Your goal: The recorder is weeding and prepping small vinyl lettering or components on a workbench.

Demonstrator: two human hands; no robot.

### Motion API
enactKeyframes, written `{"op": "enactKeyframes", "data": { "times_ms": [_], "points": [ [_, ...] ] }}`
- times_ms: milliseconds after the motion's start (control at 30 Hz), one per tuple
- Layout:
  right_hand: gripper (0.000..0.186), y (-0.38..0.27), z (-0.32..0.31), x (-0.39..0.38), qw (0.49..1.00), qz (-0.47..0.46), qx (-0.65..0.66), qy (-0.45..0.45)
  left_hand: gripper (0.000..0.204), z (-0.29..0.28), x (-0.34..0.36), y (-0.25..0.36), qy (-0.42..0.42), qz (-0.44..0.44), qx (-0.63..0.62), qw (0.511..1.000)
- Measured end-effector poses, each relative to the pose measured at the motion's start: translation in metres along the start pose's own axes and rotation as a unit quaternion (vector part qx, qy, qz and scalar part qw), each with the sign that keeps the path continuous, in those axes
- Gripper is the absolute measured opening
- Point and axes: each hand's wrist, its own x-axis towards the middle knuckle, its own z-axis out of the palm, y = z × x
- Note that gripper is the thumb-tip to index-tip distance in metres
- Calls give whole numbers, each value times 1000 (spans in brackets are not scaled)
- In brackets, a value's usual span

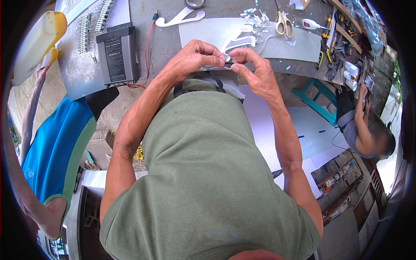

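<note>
At the near edge of the metal table, my left hand and my right hand meet fingertip to fingertip. Both are closed in a pinch. Something small and dark shows between the fingertips, too little of it to name. Just beyond the fingers lies a white curved cut-out piece, like a channel letter, on a pale sheet. Beside it are several small white LED modules with thin wires. Scissors with cream handles lie to their right.
At left on the table stand a grey power supply box with a red wire and coiled module strings. A white cut-out and tape roll lie farther back. One person works at each side; a teal stool stands right.
</note>
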Motion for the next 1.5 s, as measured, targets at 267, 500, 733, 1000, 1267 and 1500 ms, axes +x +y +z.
{"op": "enactKeyframes", "data": {
  "times_ms": [267, 500, 733, 1000, 1267, 1500],
  "points": [
    [25, -5, 9, -2, 959, -158, -234, 24, 17, 0, 4, -7, 23, -81, -85, 993],
    [20, 6, 15, -3, 924, -239, -293, 59, 17, -1, 2, -12, 11, -76, -82, 994],
    [13, 9, 10, -4, 888, -273, -369, 33, 17, -1, 1, -22, -3, -73, -60, 996],
    [14, 15, 11, 1, 872, -317, -372, 25, 20, 2, -1, -17, -11, -97, -20, 995],
    [15, 16, 15, 1, 867, -315, -384, 40, 22, 3, -2, -17, 5, -48, 16, 999],
    [12, 18, 16, 5, 860, -331, -388, 34, 20, 0, -2, -16, 5, -64, 11, 998]
  ]
}}
